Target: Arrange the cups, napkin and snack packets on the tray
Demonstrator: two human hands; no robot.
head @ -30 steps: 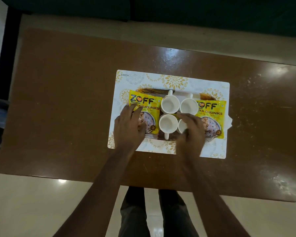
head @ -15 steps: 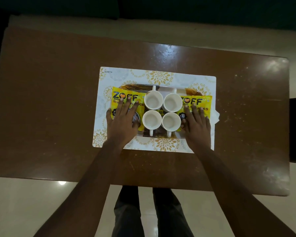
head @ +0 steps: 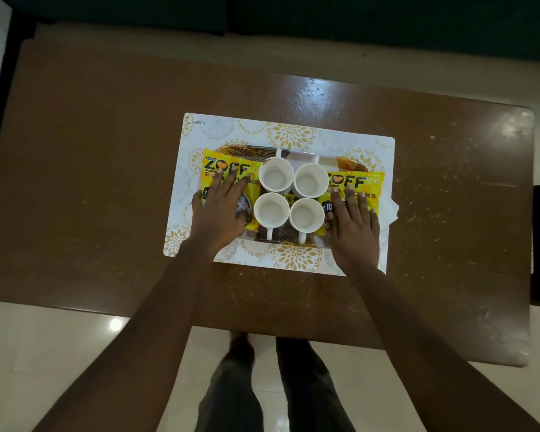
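Note:
Several white cups [head: 276, 178] stand in a square block in the middle of a brown-and-gold tray [head: 351, 163]. A yellow snack packet [head: 214, 168] lies on the tray's left side, and my left hand [head: 220, 210] rests flat on it with straight fingers. A second yellow snack packet [head: 360, 182] lies on the right side under the flat fingers of my right hand [head: 353, 226]. A white napkin [head: 391, 210] pokes out from under the right packet at the tray's right edge.
The tray sits on a white placemat [head: 290, 135] with gold flower prints, in the middle of a brown wooden table [head: 106, 169]. My legs and the pale floor [head: 44, 353] show below the table's near edge.
My right hand left the near right cup and now lies flat on the right packet. My left hand has slid a little further up the left packet. The camera has shifted.

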